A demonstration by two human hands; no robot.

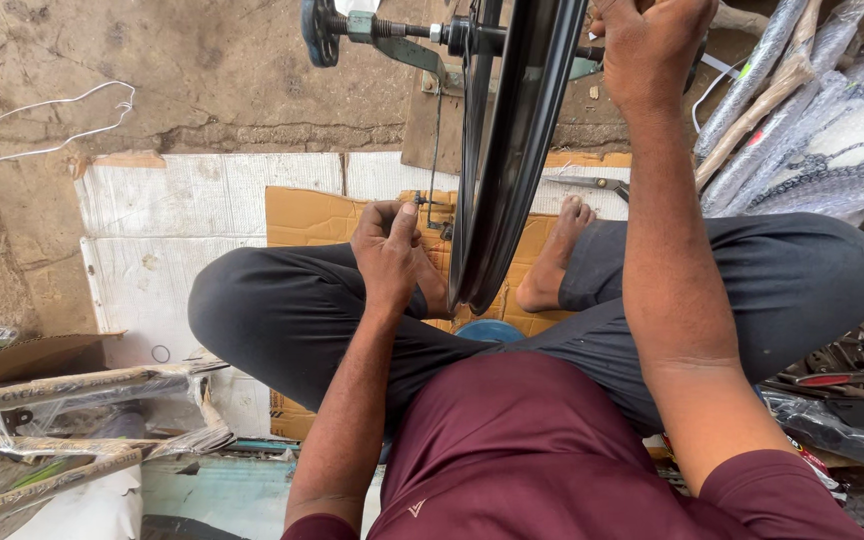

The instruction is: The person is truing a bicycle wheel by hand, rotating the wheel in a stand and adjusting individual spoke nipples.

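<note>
I sit cross-legged in dark trousers and a maroon shirt. A black bicycle wheel rim [512,150] stands upright on edge between my knees, its axle [392,28] held in a stand at the top. My left hand [389,250] is closed around a small tool or spoke nipple just left of the rim, near a thin spoke [435,150]. My right hand [649,45] grips the top of the rim on its right side.
Flattened cardboard sheets [182,230] cover the dirt floor ahead. Wrapped bicycle tyres and chains [832,140] lie at the right, loose tools [852,360] beside my right knee, wrapped frame tubes [62,400] at the lower left, and a white wire [52,120] at the far left.
</note>
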